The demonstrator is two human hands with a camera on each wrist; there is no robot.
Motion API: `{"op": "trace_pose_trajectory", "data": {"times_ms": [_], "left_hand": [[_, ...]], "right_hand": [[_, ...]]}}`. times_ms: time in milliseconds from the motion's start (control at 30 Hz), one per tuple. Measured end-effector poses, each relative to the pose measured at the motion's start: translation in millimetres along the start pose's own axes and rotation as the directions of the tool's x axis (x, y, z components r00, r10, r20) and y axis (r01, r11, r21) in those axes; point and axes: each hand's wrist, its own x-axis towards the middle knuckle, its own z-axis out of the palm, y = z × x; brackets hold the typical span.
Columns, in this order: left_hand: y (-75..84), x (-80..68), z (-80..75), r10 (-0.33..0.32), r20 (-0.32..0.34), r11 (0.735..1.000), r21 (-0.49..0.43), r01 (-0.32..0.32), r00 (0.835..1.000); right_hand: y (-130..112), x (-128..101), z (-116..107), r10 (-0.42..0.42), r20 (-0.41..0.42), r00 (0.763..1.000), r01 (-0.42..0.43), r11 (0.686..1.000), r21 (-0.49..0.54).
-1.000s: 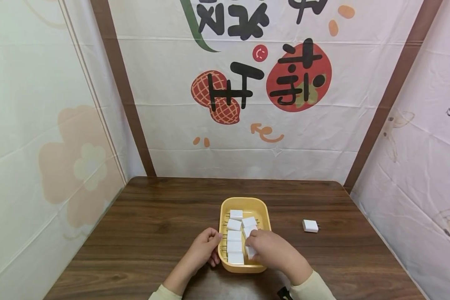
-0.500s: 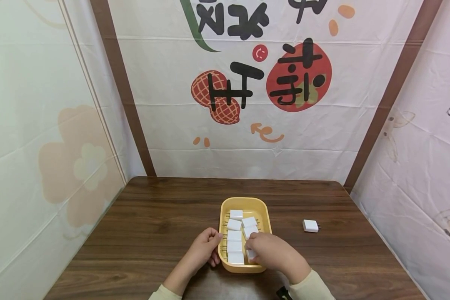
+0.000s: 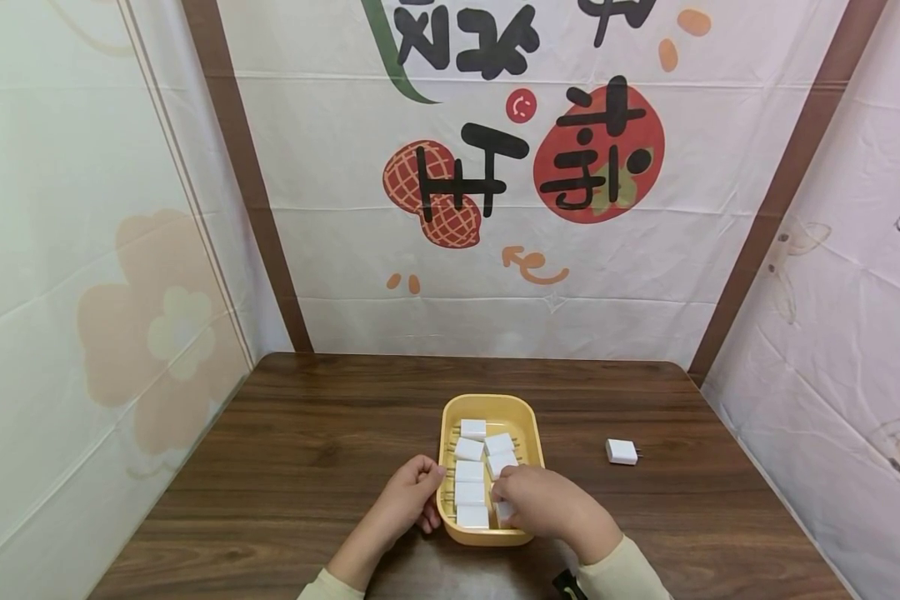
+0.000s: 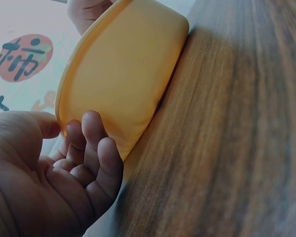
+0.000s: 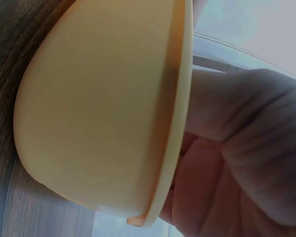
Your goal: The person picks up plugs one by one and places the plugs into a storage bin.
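A yellow tray sits on the brown wooden table, near the person. Small white plug blocks lie in rows inside it.

The left hand rests against the left side of the tray. Its fingers are curled and its thumb touches the tray's rim, as the left wrist view shows. The fingers hold the tray's side.

The right hand reaches into the near right part of the tray. Its fingers bend down around one white block and pinch it. The block is low in the tray, just beside the others.

One more white plug lies alone on the table, well to the right of the tray.

Behind the table hangs a white cloth with red pictures and black writing.
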Motion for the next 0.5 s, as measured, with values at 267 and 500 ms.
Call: {"op": "trace_pose_trajectory", "data": {"times_ms": [267, 500], "left_hand": [[0.2, -0.3, 0.2, -0.002, 0.001, 1.0, 0.001, 0.002, 1.0], [0.9, -0.7, 0.3, 0.003, 0.005, 1.0, -0.004, -0.003, 1.0]], "right_hand": [[-0.1, -1.3, -3.0, 0.002, 0.017, 1.0, -0.002, 0.999, 0.04], [-0.2, -1.0, -5.7, -0.003, 0.032, 0.999, 0.001, 0.998, 0.069]]}}
